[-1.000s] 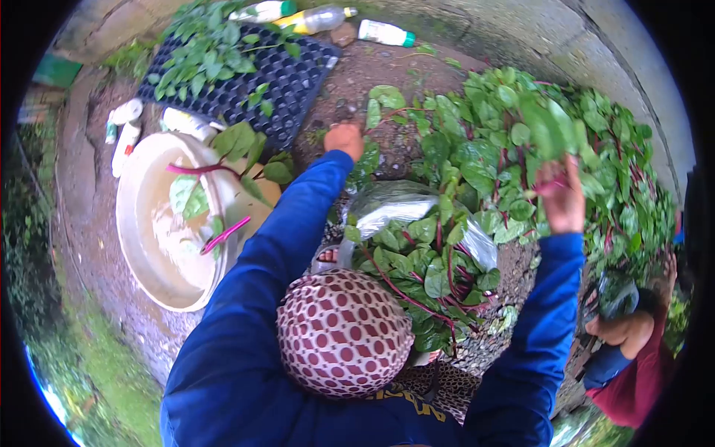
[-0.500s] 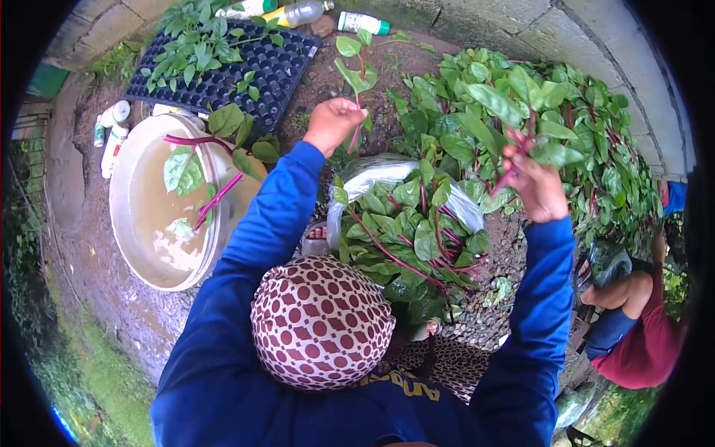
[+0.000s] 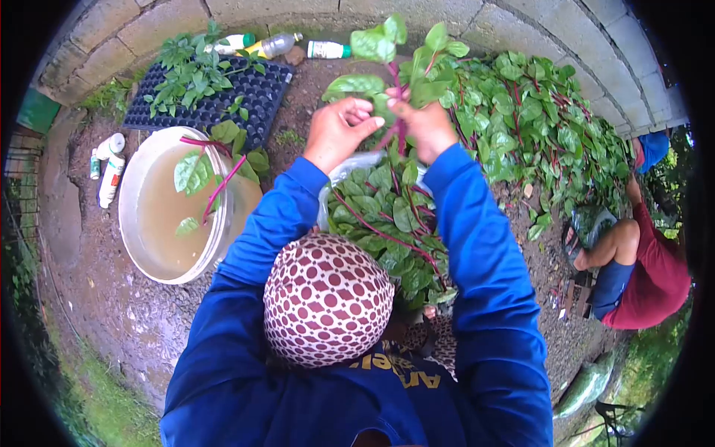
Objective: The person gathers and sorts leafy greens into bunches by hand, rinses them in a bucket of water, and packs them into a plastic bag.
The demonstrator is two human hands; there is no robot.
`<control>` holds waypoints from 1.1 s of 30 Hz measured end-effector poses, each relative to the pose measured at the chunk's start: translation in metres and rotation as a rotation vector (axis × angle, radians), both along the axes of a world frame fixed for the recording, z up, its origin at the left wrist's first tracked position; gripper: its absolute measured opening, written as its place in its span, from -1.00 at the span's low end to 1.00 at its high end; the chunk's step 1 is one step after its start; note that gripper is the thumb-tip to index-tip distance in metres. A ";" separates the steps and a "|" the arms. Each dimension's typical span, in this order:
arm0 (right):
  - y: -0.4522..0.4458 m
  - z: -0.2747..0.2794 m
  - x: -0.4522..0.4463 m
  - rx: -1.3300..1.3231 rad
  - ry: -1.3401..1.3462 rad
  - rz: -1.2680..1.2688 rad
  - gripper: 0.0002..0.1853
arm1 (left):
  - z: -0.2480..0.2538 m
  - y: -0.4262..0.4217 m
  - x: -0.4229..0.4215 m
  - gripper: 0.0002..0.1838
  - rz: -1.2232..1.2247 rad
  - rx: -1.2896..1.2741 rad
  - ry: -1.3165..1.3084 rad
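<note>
My left hand [image 3: 342, 130] is closed, thumb against fingers, at the left side of a bunch of leafy cuttings [image 3: 395, 71] with purple-red stems. Around the stems of that bunch, the fingers of my right hand [image 3: 423, 127] are wrapped. The two hands almost touch, above a clear plastic bag [image 3: 323, 205] filled with more leafy stems [image 3: 387, 223]. To the right lies a large heap of the same green leaves [image 3: 536, 127] on the ground. The exact grip of my left fingers is partly hidden by leaves.
A white bucket [image 3: 128, 216] of murky water stands at the left, stems over its rim. Behind it are a black seedling tray [image 3: 257, 93] and several bottles [image 3: 328, 50]. A block wall [image 3: 417, 15] runs along the back. Another person [image 3: 652, 276] in red sits at the right.
My right hand has moved left from the heap with its cuttings and met my left hand. The left hand's sprig has joined the bunch. The view has shifted.
</note>
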State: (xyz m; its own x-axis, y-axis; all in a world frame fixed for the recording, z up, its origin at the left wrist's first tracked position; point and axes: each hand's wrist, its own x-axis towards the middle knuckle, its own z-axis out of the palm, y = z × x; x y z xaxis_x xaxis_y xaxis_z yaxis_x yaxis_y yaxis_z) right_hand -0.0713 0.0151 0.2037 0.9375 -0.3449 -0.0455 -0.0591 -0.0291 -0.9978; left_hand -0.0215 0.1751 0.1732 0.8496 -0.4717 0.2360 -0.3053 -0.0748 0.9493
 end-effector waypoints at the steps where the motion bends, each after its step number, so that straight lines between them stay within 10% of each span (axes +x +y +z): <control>1: -0.008 0.017 -0.015 0.020 0.052 0.061 -0.70 | -0.002 0.008 -0.002 -0.69 0.033 -0.006 0.014; 11: -0.071 0.028 -0.114 0.285 0.281 0.320 -0.59 | -0.074 0.081 -0.002 -0.68 0.152 -0.017 0.277; 19: -0.057 0.012 -0.108 0.227 0.264 0.387 -0.50 | -0.026 0.064 -0.005 -0.74 0.095 -0.027 0.153; 29: -0.036 -0.110 -0.163 -1.071 0.580 0.653 -0.50 | -0.107 0.124 -0.032 -0.85 0.190 -0.096 0.244; 33: -0.018 -0.033 -0.123 -1.367 0.585 0.949 -0.24 | -0.143 0.143 -0.065 -0.84 0.111 -0.028 0.250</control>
State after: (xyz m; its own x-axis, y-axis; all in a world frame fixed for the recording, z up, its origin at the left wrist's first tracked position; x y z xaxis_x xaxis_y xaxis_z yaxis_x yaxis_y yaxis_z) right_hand -0.1942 -0.0024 0.1705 0.7866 0.1846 -0.5893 0.1644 -0.9824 -0.0883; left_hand -0.0864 0.3180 0.0306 0.9292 -0.3688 0.0238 -0.0524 -0.0677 0.9963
